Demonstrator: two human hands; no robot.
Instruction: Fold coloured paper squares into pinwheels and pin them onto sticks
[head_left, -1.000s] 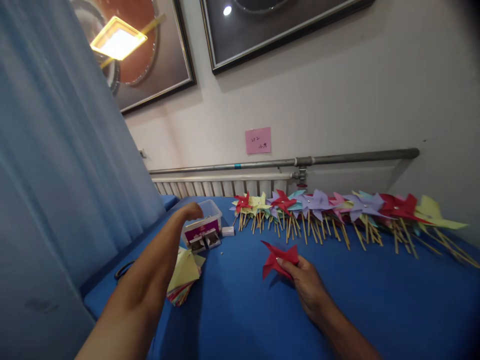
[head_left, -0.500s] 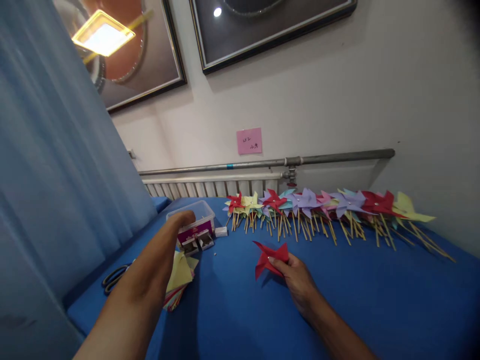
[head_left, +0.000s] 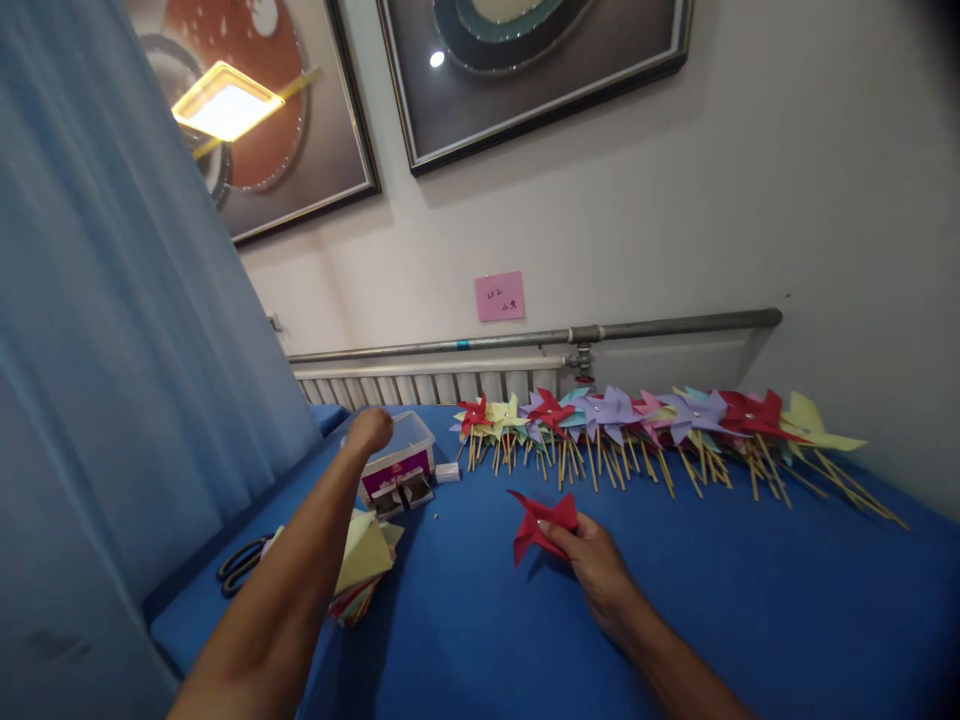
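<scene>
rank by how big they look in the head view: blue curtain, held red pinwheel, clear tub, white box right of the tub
Blue curtain
Clear tub, partly hidden by the left hand
Held red pinwheel
White box

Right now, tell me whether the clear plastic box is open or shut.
Open. No lid covers the visible top of the clear plastic box, and its inside shows beside the left hand.

Red pinwheel [head_left: 544,524], plain blue cover [head_left: 480,620]
</scene>
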